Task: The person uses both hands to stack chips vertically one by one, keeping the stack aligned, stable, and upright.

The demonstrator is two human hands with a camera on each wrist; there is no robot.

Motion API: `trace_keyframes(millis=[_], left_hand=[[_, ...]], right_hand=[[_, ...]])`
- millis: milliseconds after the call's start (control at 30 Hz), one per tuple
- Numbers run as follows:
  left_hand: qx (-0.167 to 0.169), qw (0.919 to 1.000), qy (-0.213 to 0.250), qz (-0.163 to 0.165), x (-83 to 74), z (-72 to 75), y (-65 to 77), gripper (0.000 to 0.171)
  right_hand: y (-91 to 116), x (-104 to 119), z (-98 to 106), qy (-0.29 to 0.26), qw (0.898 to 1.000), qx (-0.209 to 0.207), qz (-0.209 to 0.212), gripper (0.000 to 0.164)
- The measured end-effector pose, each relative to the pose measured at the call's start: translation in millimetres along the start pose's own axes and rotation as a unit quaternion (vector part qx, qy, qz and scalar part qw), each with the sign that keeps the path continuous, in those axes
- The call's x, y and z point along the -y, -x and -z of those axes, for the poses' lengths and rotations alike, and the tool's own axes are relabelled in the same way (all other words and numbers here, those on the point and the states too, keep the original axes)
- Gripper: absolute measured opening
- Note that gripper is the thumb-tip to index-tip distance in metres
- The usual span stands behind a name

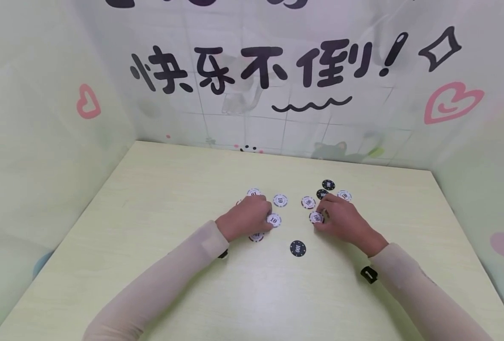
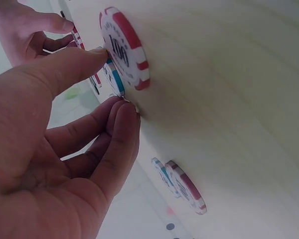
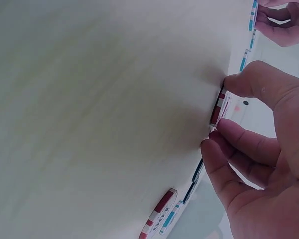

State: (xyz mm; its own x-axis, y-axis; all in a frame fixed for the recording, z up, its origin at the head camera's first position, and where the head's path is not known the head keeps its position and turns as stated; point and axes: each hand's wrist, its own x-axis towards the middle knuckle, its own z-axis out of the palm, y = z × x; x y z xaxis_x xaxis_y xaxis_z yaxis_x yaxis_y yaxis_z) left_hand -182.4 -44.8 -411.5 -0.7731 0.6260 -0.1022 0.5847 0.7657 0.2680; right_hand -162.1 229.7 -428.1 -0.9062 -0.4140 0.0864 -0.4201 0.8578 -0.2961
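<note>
Near the middle of the table my left hand (image 1: 247, 215) pinches a white poker chip marked 10 (image 1: 274, 219), thumb on the near side and fingers opposite. Its blue-and-white edge (image 2: 115, 79) shows between thumb and fingertips in the left wrist view. To the right, my right hand (image 1: 346, 220) pinches a white poker chip marked 100 (image 1: 316, 217), whose red-and-white edge (image 3: 218, 110) faces the right wrist camera. A dark rim shows along this chip. Close under the left hand lies another white chip with red edge marks (image 1: 256, 237), partly covered by the fingers.
Between and behind the hands lie a white 10 chip (image 1: 280, 201) and a white 100 chip (image 1: 308, 202). Two black chips, one at the back (image 1: 328, 184), overlap near another white chip (image 1: 344, 195). A black chip (image 1: 298, 248) lies in front. Printed cloth walls (image 1: 243, 128) surround the table.
</note>
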Motion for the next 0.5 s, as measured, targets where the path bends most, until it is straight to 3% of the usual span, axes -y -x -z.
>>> trace_keyframes(millis=[500], left_hand=[[0.012, 0.9999, -0.003, -0.009, -7.7, -5.4, -8.0, 0.020]], right_hand=[[-1.4, 7.2, 2.0, -0.009, 1.000, -0.013, -0.006, 0.030]])
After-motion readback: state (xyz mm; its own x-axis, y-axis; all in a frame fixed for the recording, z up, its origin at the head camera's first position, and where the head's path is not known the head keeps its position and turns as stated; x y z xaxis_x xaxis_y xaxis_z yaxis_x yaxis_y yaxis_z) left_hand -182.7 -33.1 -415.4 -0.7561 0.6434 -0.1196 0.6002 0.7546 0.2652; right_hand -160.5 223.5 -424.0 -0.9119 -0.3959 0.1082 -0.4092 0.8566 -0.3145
